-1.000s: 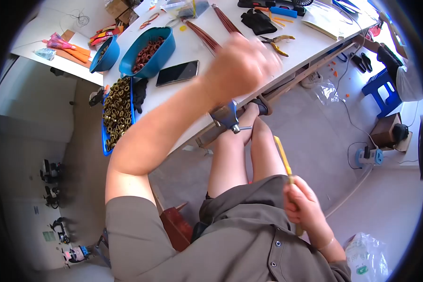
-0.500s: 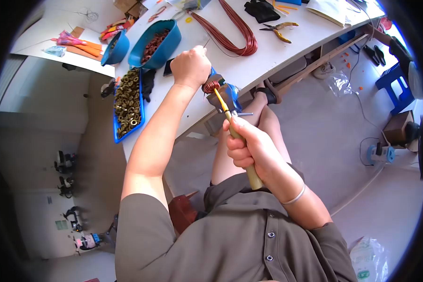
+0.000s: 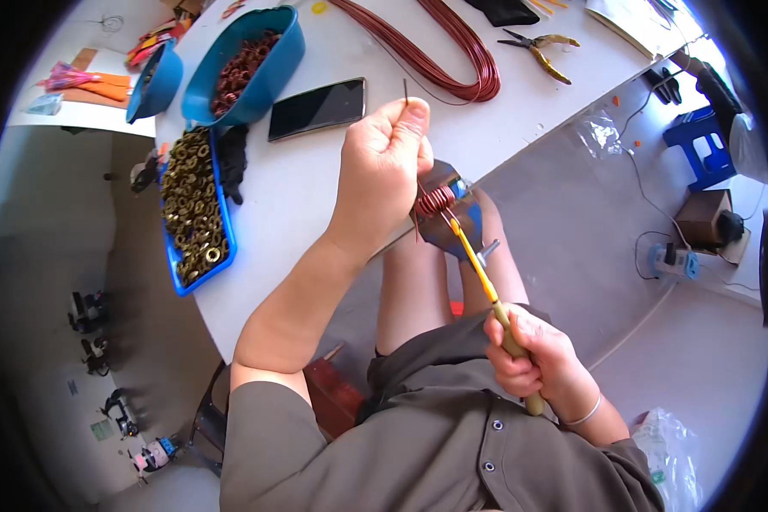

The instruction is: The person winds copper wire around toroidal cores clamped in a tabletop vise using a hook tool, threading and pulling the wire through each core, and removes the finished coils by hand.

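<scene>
My left hand (image 3: 388, 158) is closed in a pinch on a thin copper wire (image 3: 406, 90), whose end sticks up above the fingers. Below it, a ring wound with copper-red wire, a coil (image 3: 436, 201), sits at a dark metal vise (image 3: 465, 243) by the table edge. Wrapped in my right hand (image 3: 529, 354) is a hook tool (image 3: 485, 279) with an olive handle and a yellow shaft. Its tip meets a strand of wire at the lower side of the coil; the exact shape of the tip is too small to tell.
A phone (image 3: 317, 109) lies near my left hand. Beyond are a blue tray (image 3: 228, 247) of metallic rings, a teal tub (image 3: 286, 64) of reddish wound pieces, a bundle of copper wire (image 3: 478, 60) and yellow-handled pliers (image 3: 544, 60). A blue stool (image 3: 700, 149) stands on the floor.
My right hand has drawn back toward my body and to the right with the hook tool. The view has shifted closer, and the phone is now uncovered beside my left hand.
</scene>
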The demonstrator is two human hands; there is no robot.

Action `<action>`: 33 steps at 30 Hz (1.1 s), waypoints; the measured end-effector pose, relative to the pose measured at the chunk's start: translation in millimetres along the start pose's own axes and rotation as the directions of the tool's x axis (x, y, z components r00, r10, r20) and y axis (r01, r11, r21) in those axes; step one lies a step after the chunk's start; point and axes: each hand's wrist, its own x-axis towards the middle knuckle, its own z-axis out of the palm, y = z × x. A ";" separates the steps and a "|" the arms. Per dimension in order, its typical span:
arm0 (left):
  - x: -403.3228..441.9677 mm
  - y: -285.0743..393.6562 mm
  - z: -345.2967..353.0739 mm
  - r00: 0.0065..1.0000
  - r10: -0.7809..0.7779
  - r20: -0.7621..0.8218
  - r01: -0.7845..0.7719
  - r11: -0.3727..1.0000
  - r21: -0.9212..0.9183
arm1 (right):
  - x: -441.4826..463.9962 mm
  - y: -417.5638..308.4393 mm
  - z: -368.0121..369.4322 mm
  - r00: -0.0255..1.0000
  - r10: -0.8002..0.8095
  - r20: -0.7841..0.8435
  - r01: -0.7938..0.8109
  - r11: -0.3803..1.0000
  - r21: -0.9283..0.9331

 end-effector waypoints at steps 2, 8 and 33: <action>2.1 -1.2 0.6 1.000 -0.003 0.016 0.004 0.999 -0.047 | 1.0 3.9 -2.1 1.000 -0.015 0.010 0.015 1.000 0.003; 5.0 -1.8 4.7 1.000 -0.031 -0.004 0.030 0.996 -0.083 | 3.7 12.6 3.2 0.997 -0.074 -0.022 0.073 0.997 -0.031; -77.8 1.8 4.5 0.224 0.400 0.889 -0.858 -0.352 0.374 | -136.6 31.0 -61.4 0.883 -0.332 -0.331 0.212 0.912 -0.351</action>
